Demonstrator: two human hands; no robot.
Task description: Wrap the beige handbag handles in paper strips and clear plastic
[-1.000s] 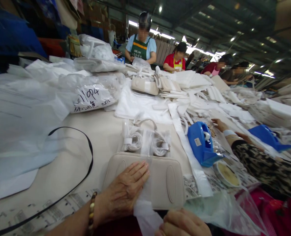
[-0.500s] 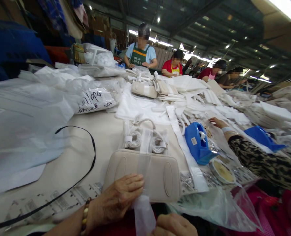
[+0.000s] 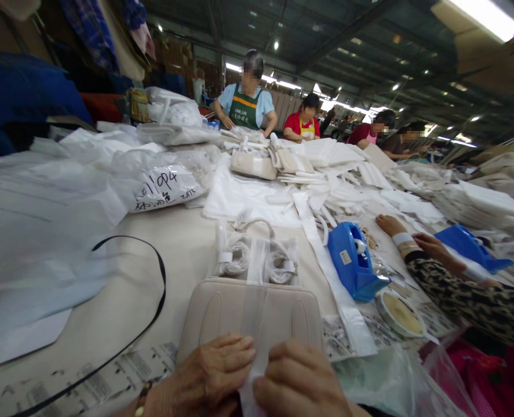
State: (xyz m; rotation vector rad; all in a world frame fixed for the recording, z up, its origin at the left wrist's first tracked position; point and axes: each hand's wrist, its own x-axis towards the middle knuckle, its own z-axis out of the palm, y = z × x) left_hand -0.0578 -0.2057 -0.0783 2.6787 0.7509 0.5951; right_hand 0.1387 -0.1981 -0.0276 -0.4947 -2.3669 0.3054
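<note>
A beige handbag (image 3: 226,310) lies flat in front of me, with a translucent white plastic strip (image 3: 260,266) running over its middle. Beyond its top edge, two coiled cords (image 3: 236,258) in clear wrapping lie under the strip's far part. My left hand (image 3: 213,368) rests flat on the bag's lower left, fingers stretched together beside the strip. Curled fingers of my right hand (image 3: 300,376) close on the strip's near end, at the bag's lower edge. The fingertips of that hand are partly hidden.
Right of the bag stand a blue tape dispenser (image 3: 352,260) and a round tape roll (image 3: 400,313). A co-worker's patterned sleeve (image 3: 469,295) reaches in there. A black strap (image 3: 163,278) curves at left. Marked plastic bags (image 3: 165,182) and white packing pieces lie behind.
My right hand has moved up and forward from the near edge onto the bag's lower part, beside my left hand. At right, another hand now shows beside the patterned sleeve.
</note>
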